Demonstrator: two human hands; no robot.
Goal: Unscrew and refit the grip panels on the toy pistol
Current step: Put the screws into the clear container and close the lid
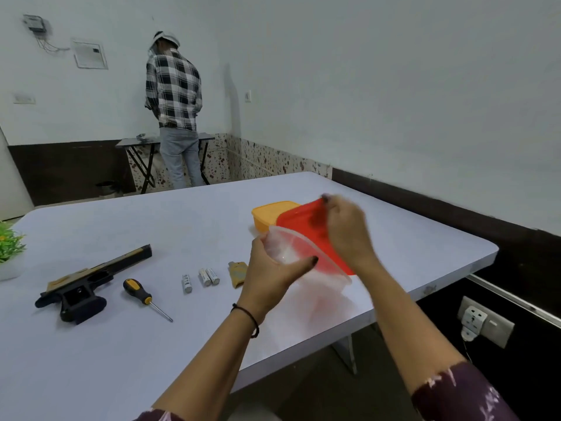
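Toy pistol [91, 281], black with a tan strip along the top, lying on its side near the left edge of the tabletop [121, 375], barrel toward the far side, grip toward the near left corner. Not touched by either hand.

Just right of it, a screwdriver [142, 294] with a black and yellow handle, lying flat, metal tip toward the near right. Further right, three small white batteries [187, 283]: one alone, then two side by side. Beside those, a small tan panel [237, 273], flat on the tabletop and partly hidden behind the left hand [270, 275].

Left hand raised over the right half of the tabletop, fingers curled round the near rim of a clear plastic tub [291, 253], thumb laid across its side, dark thread bracelet at the wrist. Tub held tilted, its lower part blurred.

Right hand [346, 229] just beyond, fingertips pinching the far edge of a red lid [303, 226]. Lid tilted, resting against the far rim of the tub. Hand and lid somewhat blurred.

Behind the lid, a yellow box [270, 215] sitting on the tabletop, partly covered from view.

At the far left edge, a small green plant [9, 247] in a white pot.

Beyond the table, a person in a checked shirt [173, 89], back turned, standing at a small folding table against the wall.
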